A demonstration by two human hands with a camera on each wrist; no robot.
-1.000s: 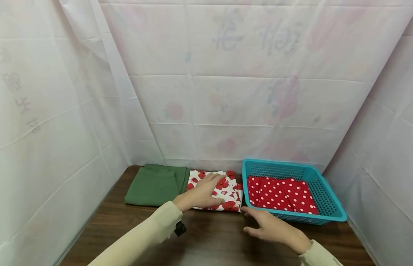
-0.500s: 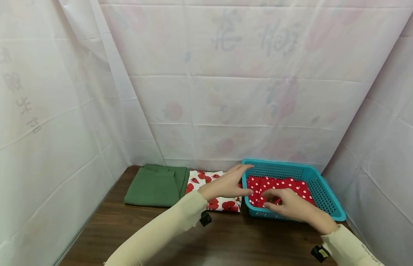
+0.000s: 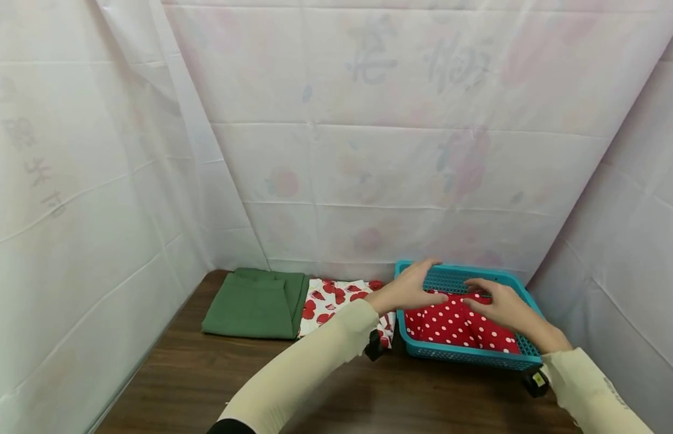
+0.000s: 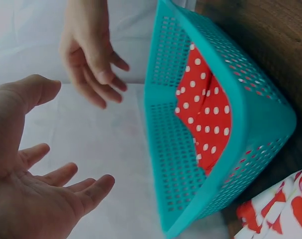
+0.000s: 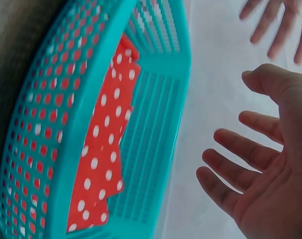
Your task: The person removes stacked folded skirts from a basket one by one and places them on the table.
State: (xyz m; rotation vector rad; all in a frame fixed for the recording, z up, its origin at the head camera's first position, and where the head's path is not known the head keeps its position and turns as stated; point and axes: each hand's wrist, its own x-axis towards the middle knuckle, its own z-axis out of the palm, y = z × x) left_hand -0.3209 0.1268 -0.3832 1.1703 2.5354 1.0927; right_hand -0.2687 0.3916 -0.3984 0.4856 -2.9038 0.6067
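Observation:
Above the left part of a teal plastic basket (image 3: 466,357) hovers my left hand (image 3: 409,290), its fingers spread and nothing in them. My right hand (image 3: 501,307) hangs over the basket's right half, fingers loosely bent, also holding nothing. Inside the basket lies a folded red cloth with white dots (image 3: 450,322); both wrist views show the hands apart from it. Left of the basket is a folded white cloth with red flowers (image 3: 336,295), partly hidden by my left forearm.
A folded green cloth (image 3: 255,304) lies at the left of the dark wooden table (image 3: 206,374). White curtains (image 3: 336,150) hang behind the table and along both sides, with the basket near the back right.
My left hand has moved right, from over the flowered cloth to over the basket. My right hand has moved right and further back, from the basket's front left corner to above its dotted cloth.

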